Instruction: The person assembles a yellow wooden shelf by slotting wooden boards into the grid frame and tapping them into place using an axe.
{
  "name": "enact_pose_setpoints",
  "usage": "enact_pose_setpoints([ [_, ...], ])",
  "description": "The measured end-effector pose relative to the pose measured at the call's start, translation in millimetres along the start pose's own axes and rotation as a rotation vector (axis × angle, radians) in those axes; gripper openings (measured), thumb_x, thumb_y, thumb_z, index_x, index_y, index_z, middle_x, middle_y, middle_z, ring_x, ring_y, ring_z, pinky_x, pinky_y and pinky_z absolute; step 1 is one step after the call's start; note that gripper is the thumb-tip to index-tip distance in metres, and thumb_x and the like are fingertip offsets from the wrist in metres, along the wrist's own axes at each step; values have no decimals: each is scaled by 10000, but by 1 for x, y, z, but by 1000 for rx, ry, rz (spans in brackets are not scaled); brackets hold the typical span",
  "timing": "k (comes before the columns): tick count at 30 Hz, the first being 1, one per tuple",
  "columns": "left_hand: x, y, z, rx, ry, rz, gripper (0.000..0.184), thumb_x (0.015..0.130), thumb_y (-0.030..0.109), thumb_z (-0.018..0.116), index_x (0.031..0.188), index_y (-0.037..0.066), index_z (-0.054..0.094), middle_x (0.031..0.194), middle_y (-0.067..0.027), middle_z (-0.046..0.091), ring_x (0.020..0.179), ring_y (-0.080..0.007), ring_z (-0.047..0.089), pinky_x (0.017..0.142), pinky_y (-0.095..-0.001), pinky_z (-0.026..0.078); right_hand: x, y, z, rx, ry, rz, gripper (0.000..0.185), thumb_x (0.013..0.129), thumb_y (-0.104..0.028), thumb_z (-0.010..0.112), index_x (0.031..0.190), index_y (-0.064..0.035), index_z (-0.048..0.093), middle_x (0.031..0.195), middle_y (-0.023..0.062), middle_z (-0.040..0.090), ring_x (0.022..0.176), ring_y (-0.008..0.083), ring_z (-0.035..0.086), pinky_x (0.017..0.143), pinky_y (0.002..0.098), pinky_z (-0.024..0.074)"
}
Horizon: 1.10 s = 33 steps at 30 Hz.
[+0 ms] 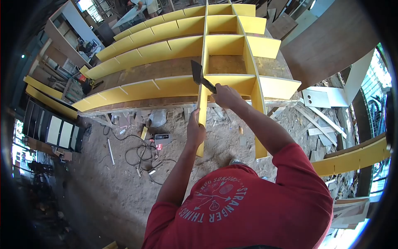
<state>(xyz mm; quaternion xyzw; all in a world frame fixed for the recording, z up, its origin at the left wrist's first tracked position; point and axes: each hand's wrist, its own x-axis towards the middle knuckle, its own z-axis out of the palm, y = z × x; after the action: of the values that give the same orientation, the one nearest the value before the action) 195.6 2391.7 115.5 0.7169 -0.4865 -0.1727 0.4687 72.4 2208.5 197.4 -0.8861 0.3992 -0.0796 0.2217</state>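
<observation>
My right hand (227,96) is closed around the handle of a dark hatchet (196,71). The hatchet's head is over the joint where a long yellow board (202,103) crosses the nearest slotted yellow board (174,86). Lower down, my left hand (195,129) grips the near part of the long board, which juts out past the workbench edge. A second long yellow board (259,124) runs alongside on the right, with its near end also overhanging. Together the crossing boards stand on edge as a grid. Whether the hatchet touches the wood, I cannot tell.
The grid rests on a wooden workbench (137,71). Below it, a black cable (143,151) lies coiled on the dirt floor near scraps. Offcuts (323,124) and a curved yellow board (352,159) are at right. At the far back, another person (147,6) is partly visible.
</observation>
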Motion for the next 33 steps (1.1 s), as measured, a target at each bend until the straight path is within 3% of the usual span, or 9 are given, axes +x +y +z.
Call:
enact_pose_setpoints([
  [3,-6,-3,2,14,-3,-11,663,816,-165,474,1451,25,486,1425,-265,592,1385,-433,539,1167,-455,419,-1,-24,-24,98,143,26,434,1016,-389,634,1200,-6,547,970,286,739,929,500,717,839,600,558],
  [6,-2,10,-3,15,18,-46,652,808,-184,494,1430,11,507,1423,-259,590,1383,-432,537,1168,-455,424,-3,-36,-36,192,312,-68,405,1028,-367,613,1182,-12,493,903,306,725,852,520,711,791,615,557],
  [9,-2,12,1,16,22,-30,650,813,-188,489,1430,15,510,1413,-259,594,1378,-433,538,1167,-457,424,-3,-2,8,-11,52,30,389,1026,-338,607,1193,-1,511,933,310,729,876,524,714,818,606,563],
  [13,9,4,2,1,38,26,649,830,-164,491,1444,43,505,1426,-256,591,1382,-436,534,1157,-465,427,4,13,24,-49,-72,65,412,1002,-324,633,1227,11,550,1053,298,737,1001,503,715,921,588,548],
  [17,-4,1,1,24,21,10,650,833,-156,486,1448,55,501,1434,-247,591,1385,-435,534,1153,-467,430,12,2,-9,75,-28,70,402,1008,-352,638,1175,9,580,1070,305,732,1020,482,715,911,584,545],
  [23,-1,0,3,43,29,-6,647,830,-160,474,1440,56,502,1430,-242,592,1386,-436,530,1151,-469,430,63,-22,-41,189,291,95,404,1007,-295,630,1261,2,526,1106,301,730,1038,465,720,911,562,558],
  [26,-3,10,1,-1,34,-37,632,816,-193,495,1410,20,525,1403,-255,589,1361,-430,543,1171,-462,429,91,32,22,-78,30,94,400,998,-242,610,1296,-1,495,1125,293,733,1066,453,723,931,555,560],
  [28,-13,1,1,30,20,-43,619,819,-188,501,1401,21,531,1397,-253,592,1356,-429,547,1154,-465,443,91,35,35,-26,14,105,352,985,-219,608,1249,8,551,1158,287,734,1095,449,719,946,542,563],
  [33,-4,-6,6,41,62,26,599,818,-175,523,1383,25,542,1357,-249,604,1317,-434,568,1102,-475,474,92,22,-4,59,-38,113,400,1004,-316,637,1201,32,632,1072,311,738,1060,462,715,914,560,557],
])
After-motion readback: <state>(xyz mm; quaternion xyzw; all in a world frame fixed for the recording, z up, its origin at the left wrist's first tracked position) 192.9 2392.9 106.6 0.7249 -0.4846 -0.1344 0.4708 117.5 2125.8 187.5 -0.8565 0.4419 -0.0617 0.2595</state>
